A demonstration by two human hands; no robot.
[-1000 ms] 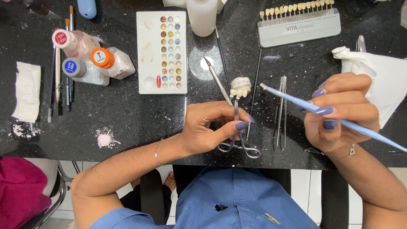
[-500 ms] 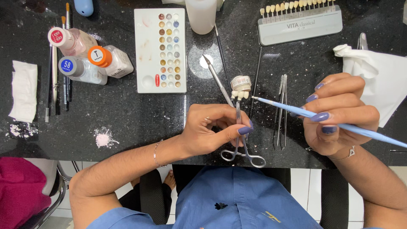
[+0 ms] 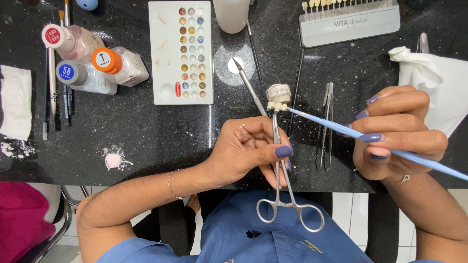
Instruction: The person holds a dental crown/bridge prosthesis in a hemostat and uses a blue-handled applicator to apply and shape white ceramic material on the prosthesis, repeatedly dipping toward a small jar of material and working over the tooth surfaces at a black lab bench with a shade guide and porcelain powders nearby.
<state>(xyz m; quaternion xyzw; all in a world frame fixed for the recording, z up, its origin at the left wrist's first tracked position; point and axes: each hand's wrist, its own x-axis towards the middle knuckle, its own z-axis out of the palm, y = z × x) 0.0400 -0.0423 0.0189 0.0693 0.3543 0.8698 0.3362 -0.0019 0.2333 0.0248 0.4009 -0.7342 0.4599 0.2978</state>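
On the black counter point(image 3: 146, 131), a white tissue point(image 3: 441, 92) lies far right, a white palette tray point(image 3: 168, 58) far left of centre. The left hand point(image 3: 251, 148) grips steel forceps point(image 3: 282, 185) clamping a small tooth bridge point(image 3: 278, 104). The right hand point(image 3: 397, 131) pinches a blue brush point(image 3: 341, 129), tip touching the bridge. Tweezers point(image 3: 325, 122) lie between the hands.

Bare forearms over a blue tunic with a small dark emblem at the chest. The left hand point(image 3: 251, 148) wears a thin bracelet point(image 3: 170, 184), the right hand point(image 3: 397, 131) a slim chain; nails are painted lilac-blue.
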